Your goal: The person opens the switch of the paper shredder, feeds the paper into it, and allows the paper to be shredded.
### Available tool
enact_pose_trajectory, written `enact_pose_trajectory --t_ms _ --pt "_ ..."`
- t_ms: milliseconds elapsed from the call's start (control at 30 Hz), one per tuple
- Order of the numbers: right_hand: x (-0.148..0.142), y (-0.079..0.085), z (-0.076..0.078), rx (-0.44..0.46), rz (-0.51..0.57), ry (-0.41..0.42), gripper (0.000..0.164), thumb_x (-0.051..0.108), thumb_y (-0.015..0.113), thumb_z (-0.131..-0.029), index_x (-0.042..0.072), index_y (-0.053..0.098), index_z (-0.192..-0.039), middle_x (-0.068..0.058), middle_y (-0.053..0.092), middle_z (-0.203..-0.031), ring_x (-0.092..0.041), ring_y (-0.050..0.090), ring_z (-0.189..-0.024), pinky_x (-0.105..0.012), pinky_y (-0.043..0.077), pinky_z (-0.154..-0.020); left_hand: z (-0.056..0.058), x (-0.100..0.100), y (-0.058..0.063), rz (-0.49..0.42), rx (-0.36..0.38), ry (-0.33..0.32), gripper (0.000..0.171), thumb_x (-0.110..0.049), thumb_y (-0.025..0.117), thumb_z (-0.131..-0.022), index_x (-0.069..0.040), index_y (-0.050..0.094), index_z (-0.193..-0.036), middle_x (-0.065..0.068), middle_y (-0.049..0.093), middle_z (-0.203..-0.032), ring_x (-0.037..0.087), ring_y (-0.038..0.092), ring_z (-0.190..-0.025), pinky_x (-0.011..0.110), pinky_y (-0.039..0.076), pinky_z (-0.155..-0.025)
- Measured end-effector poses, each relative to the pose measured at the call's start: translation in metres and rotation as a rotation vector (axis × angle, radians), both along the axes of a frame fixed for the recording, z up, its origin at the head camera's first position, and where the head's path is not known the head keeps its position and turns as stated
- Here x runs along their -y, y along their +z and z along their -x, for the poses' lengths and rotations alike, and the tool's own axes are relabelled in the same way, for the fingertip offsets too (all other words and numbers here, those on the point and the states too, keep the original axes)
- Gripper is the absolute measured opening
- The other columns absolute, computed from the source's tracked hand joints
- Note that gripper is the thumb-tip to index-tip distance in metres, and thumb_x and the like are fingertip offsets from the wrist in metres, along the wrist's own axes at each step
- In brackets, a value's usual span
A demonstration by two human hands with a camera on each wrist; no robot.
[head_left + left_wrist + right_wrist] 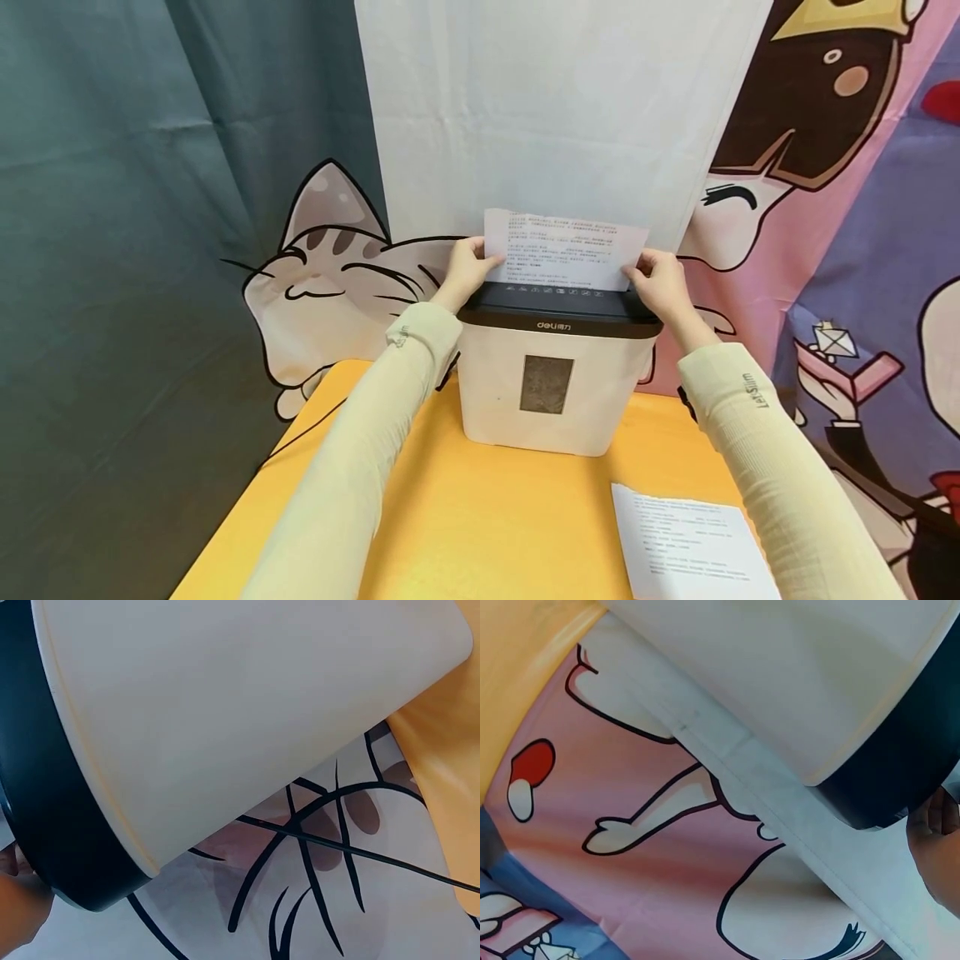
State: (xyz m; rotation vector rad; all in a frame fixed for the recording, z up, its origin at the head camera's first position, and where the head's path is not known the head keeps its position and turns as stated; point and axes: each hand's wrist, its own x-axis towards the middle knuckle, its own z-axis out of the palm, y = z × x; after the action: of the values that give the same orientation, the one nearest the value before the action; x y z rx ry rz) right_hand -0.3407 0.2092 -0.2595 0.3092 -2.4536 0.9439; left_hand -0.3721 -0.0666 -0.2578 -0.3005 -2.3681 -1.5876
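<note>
A printed sheet of paper (562, 250) stands upright at the top of a white paper shredder (495, 383) with a dark lid (480, 308). Its lower edge meets the lid; whether it is inside the slot I cannot tell. My left hand (467, 268) pinches the sheet's left edge, and my right hand (660, 279) pinches the right edge near the lid. In the left wrist view, part of the left hand (22, 911) shows beside the dark rim. The right hand (937, 840) appears with curled fingers by the rim in the right wrist view.
Another printed sheet (690, 542) lies on the yellow table (480, 525), near the right forearm. A thin black cord (307, 429) runs across the table's left side. Cartoon-printed curtains (547, 108) hang right behind the shredder.
</note>
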Motion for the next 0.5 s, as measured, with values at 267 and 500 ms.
enact_pose_trajectory --t_ms 267,500 --pt "0.0029 -0.0070 -0.0007 0.011 0.007 -0.016 0.016 0.002 0.056 -0.090 -0.011 0.064 -0.097 -0.029 0.067 -0.094 -0.027 0.053 -0.076 -0.030 0.038 -0.069 0.0012 0.0015 -0.0069 0.105 -0.014 0.033 0.025 -0.007 0.065 -0.087 0.003 0.066 -0.110 0.019 0.069 -0.106 0.029 0.065 -0.096 0.030 0.049 -0.080" --pt "0.0023 -0.0080 -0.0003 0.019 0.002 -0.023 0.016 0.003 0.055 -0.090 -0.011 0.063 -0.094 -0.030 0.066 -0.092 -0.030 0.053 -0.077 -0.032 0.038 -0.070 0.0018 0.0007 -0.0066 0.087 -0.040 0.051 0.024 -0.006 0.067 -0.085 0.003 0.067 -0.108 0.019 0.070 -0.103 0.024 0.064 -0.088 0.023 0.046 -0.073"
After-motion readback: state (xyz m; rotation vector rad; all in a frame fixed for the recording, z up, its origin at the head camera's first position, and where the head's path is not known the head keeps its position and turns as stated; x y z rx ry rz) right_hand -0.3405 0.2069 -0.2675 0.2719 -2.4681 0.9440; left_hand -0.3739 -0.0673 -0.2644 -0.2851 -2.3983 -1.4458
